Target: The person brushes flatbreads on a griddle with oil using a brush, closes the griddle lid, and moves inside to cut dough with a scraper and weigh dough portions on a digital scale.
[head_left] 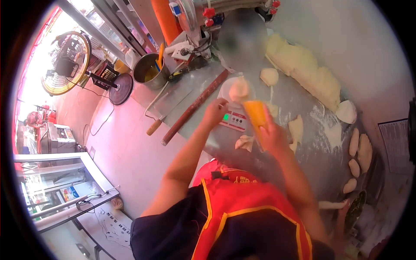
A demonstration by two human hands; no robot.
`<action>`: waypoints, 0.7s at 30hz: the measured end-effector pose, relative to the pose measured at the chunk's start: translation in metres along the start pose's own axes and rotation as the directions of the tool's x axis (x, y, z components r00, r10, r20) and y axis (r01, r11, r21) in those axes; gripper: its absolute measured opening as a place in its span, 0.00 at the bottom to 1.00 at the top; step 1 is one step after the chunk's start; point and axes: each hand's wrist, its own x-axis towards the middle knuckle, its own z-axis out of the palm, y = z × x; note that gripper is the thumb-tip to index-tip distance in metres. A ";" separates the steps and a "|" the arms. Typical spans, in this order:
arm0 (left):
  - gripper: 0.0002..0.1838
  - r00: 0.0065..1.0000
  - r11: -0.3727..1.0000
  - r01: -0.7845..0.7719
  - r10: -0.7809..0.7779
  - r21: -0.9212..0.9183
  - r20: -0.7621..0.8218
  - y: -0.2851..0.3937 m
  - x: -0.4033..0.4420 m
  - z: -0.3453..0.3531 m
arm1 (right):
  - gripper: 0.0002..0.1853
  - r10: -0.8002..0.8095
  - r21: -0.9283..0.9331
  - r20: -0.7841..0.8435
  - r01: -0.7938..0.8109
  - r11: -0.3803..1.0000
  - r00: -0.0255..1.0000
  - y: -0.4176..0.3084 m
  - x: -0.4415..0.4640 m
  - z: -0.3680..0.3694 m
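Observation:
A lump of dough (239, 89) rests on the round pan of a white and red kitchen scale (234, 120) with a lit green display. Just left of the scale is my left hand (215, 113), its fingers drawn together; whatever they may hold is too small to make out. My right hand (273, 133) grips an orange dough scraper (255, 113), tilted over the right side of the scale. Small dough pieces lie around: a torn scrap (245, 143) below the scale, a strip (296, 129) to the right, and a round piece (269, 76) behind.
A long dough mass (303, 69) lies along the wall, with shaped dough pieces (354, 141) at the right. Left of the scale are a red rolling pin (195, 107), a wooden-handled tool (154, 127) and a metal pot (150, 73). Another person's hand (342, 212) shows lower right.

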 end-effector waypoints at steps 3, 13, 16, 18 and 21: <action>0.13 0.913 0.940 -0.259 0.162 0.224 0.373 0.013 -0.045 0.008 | 0.39 0.032 0.069 -0.015 -0.031 0.997 0.999 0.024 -0.039 -0.020; 0.18 0.922 0.841 -0.290 0.118 0.457 0.369 0.058 -0.129 0.056 | 0.39 0.268 -0.093 0.312 -0.251 0.963 0.912 0.022 -0.100 -0.033; 0.20 0.963 0.923 -0.137 0.038 0.361 0.266 0.048 -0.128 0.073 | 0.40 0.226 -0.069 0.300 -0.215 0.974 0.927 0.020 -0.099 -0.030; 0.21 0.974 0.961 -0.066 0.004 0.268 0.225 0.042 -0.122 0.076 | 0.40 0.159 -0.036 0.253 -0.155 0.987 0.954 0.029 -0.101 -0.023; 0.18 0.971 0.970 -0.097 0.043 0.222 0.234 0.034 -0.118 0.073 | 0.40 0.205 0.002 0.255 -0.212 0.977 0.945 0.044 -0.105 -0.024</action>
